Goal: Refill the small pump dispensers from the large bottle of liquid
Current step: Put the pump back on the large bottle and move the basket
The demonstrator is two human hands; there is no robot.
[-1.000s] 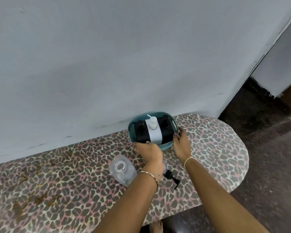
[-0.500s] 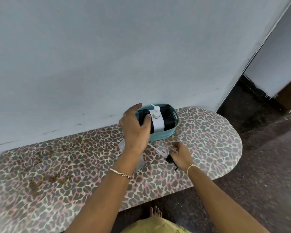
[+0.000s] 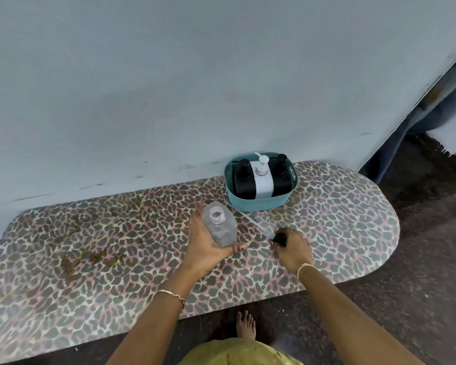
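The clear dispenser [image 3: 219, 227], uncapped, leaned at frame centre, its base gripped by the left hand [image 3: 204, 250], probably to steady the open mouth; just right of it, the right hand [image 3: 294, 250] pinched the black pump head [image 3: 279, 237] on the leopard-print table [image 3: 111, 262], below the teal basket [image 3: 256, 204].
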